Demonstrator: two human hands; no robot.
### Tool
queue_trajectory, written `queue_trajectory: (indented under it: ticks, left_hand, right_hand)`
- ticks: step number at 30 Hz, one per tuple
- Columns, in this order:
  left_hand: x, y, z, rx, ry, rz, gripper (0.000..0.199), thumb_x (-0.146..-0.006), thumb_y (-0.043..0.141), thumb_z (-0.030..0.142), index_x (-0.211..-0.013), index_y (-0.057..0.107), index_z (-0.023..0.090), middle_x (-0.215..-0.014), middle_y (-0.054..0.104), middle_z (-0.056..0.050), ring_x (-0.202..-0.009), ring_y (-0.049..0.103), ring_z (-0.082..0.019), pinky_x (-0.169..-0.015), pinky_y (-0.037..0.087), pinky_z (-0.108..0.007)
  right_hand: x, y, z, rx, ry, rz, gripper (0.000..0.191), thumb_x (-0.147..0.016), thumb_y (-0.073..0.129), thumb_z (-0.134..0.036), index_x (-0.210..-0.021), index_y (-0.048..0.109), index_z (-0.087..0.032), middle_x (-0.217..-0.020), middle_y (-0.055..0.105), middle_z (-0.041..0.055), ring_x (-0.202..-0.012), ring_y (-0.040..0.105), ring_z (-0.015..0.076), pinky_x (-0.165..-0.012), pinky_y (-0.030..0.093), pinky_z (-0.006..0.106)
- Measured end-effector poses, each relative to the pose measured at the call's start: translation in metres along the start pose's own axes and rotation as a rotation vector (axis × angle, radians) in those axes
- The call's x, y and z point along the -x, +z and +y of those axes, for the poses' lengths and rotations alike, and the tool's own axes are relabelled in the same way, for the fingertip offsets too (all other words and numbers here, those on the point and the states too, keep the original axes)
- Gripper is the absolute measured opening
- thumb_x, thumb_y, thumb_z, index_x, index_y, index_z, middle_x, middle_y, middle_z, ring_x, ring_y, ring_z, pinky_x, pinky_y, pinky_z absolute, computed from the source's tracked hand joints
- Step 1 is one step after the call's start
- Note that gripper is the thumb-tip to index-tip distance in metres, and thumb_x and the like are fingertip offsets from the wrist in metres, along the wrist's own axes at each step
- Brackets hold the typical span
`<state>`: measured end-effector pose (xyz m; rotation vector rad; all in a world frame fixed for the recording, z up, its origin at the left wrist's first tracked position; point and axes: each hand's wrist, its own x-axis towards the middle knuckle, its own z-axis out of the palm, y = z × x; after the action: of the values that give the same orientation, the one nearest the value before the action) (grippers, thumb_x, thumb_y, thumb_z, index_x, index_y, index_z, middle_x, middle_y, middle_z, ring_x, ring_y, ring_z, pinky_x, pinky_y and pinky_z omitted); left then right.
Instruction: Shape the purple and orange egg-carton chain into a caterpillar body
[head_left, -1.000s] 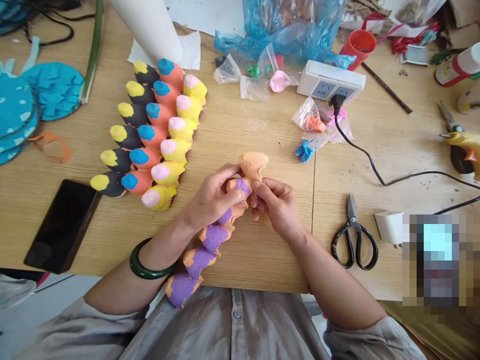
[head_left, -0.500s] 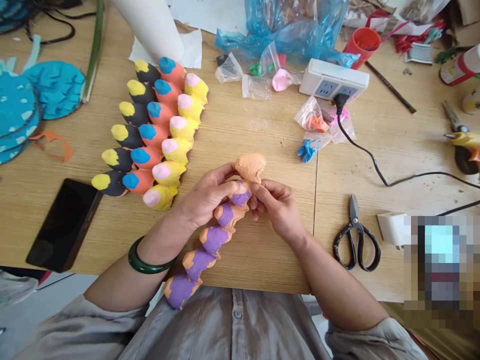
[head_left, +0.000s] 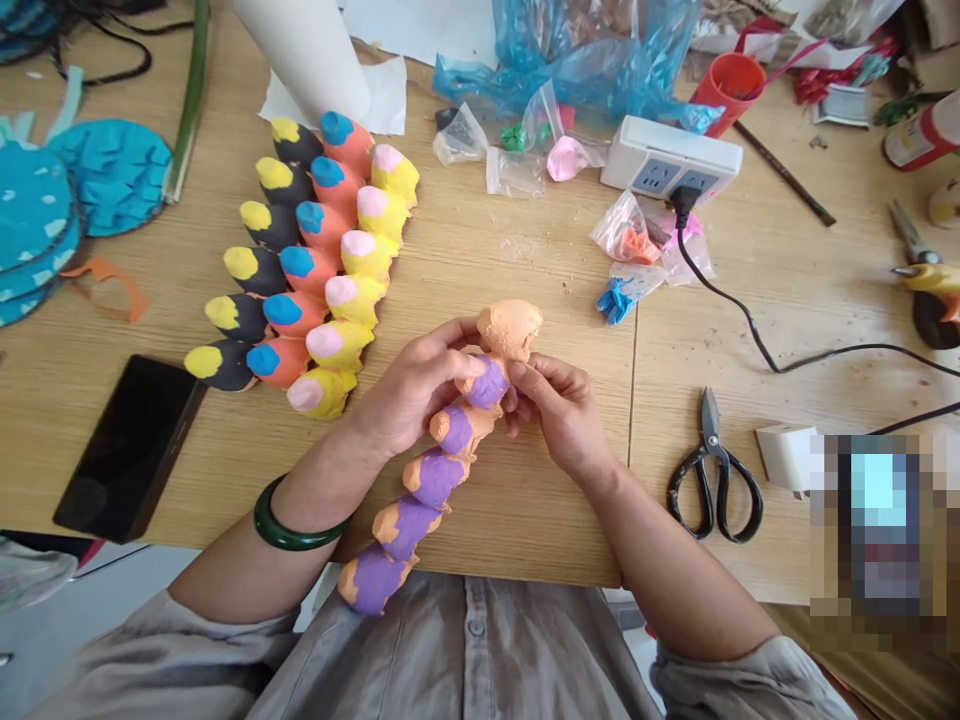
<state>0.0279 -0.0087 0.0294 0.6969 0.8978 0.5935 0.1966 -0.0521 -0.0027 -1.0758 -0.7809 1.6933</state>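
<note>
A strip of egg-carton cups (head_left: pixel 439 476) coated in peach-orange and purple clay runs slantwise from the table's middle to my shirt front. Its top cup is plain peach; the others carry purple patches. My left hand (head_left: pixel 405 392) grips it from the left, thumb on the second cup and fingers behind. On the other side, my right hand (head_left: pixel 561 408) pinches the strip's edge beside that same cup, thumb against forefinger. Further left lie similar clay-covered rows (head_left: pixel 300 262): black with yellow tips, coral with blue tips, yellow with pink tips.
A black phone (head_left: pixel 127 450) lies at left, near turquoise discs (head_left: pixel 112 175). Black-handled scissors (head_left: pixel 712 470) rest right of my right hand. Behind are a power strip (head_left: pixel 667 160) with a trailing cord, small bags of clay (head_left: pixel 626 245), a white roll (head_left: pixel 307 60) and a blue plastic bag (head_left: pixel 585 60).
The strip has shifted slightly right and turned a little, showing more of the second cup's purple. My left thumb has slid back toward that cup's left side. My right hand keeps its pinch.
</note>
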Motion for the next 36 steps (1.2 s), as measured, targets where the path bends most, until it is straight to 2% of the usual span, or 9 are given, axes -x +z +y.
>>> queue_trajectory:
  ticks: [4,7,15,21,26,31,36]
  left_hand:
    - [0.001,0.003,0.001,-0.057,0.025,0.026,0.042,-0.071,0.092,0.038,-0.106,0.071,0.03,-0.077,0.068,0.001,-0.071,0.07,-0.024,-0.067,0.06,-0.04]
    - [0.001,0.005,-0.002,-0.066,0.026,0.031,0.041,-0.071,0.092,0.039,-0.103,0.069,0.029,-0.075,0.067,0.001,-0.069,0.068,-0.023,-0.063,0.06,-0.038]
    - [-0.002,-0.003,-0.013,-0.128,0.127,0.042,0.041,-0.073,0.089,0.033,-0.11,0.072,0.028,-0.093,0.073,-0.002,-0.075,0.068,-0.021,-0.062,0.059,-0.033]
    - [0.001,0.007,0.004,0.011,0.006,-0.033,0.033,-0.072,0.087,0.037,-0.097,0.068,0.027,-0.064,0.056,0.004,-0.058,0.058,-0.018,-0.06,0.058,-0.037]
    - [0.002,0.009,0.008,0.003,-0.059,0.066,0.028,-0.07,0.086,0.033,-0.092,0.068,0.027,-0.062,0.056,0.004,-0.057,0.057,-0.018,-0.057,0.051,-0.032]
    - [0.0,0.007,0.002,-0.004,0.001,0.12,0.028,-0.064,0.088,0.029,-0.084,0.068,0.025,-0.067,0.061,0.001,-0.06,0.06,-0.019,-0.056,0.048,-0.031]
    - [-0.003,0.001,-0.005,-0.022,-0.01,0.12,0.03,-0.068,0.088,0.034,-0.08,0.062,0.024,-0.061,0.052,0.004,-0.051,0.047,-0.013,-0.054,0.045,-0.031]
  right_hand:
    - [0.0,0.0,0.001,-0.021,-0.007,-0.002,0.051,-0.088,0.083,-0.062,-0.065,0.064,-0.021,-0.065,0.063,-0.0024,-0.052,0.057,0.009,-0.048,0.049,0.023]
    - [0.001,0.0,0.001,-0.028,0.012,-0.005,0.051,-0.088,0.083,-0.062,-0.065,0.064,-0.021,-0.064,0.063,-0.0026,-0.05,0.055,0.0087,-0.048,0.05,0.023]
    - [0.0,0.0,0.0,-0.007,0.018,-0.003,0.051,-0.089,0.083,-0.06,-0.063,0.064,-0.02,-0.063,0.062,-0.0027,-0.049,0.056,0.0083,-0.046,0.048,0.023]
    - [0.001,0.001,-0.001,0.02,-0.005,-0.013,0.053,-0.089,0.082,-0.063,-0.064,0.063,-0.02,-0.063,0.062,-0.0028,-0.049,0.055,0.0082,-0.047,0.048,0.023]
    - [0.0,0.0,0.0,0.03,0.002,-0.011,0.052,-0.089,0.082,-0.062,-0.066,0.063,-0.02,-0.065,0.064,-0.0029,-0.049,0.057,0.0077,-0.049,0.048,0.023]
    - [0.0,0.0,0.002,0.047,-0.005,-0.026,0.052,-0.09,0.081,-0.063,-0.066,0.064,-0.02,-0.063,0.064,-0.0029,-0.047,0.055,0.0076,-0.047,0.046,0.022]
    - [-0.001,0.001,0.002,0.06,-0.022,-0.029,0.052,-0.089,0.081,-0.063,-0.064,0.064,-0.02,-0.06,0.061,-0.0036,-0.045,0.054,0.0077,-0.045,0.045,0.022]
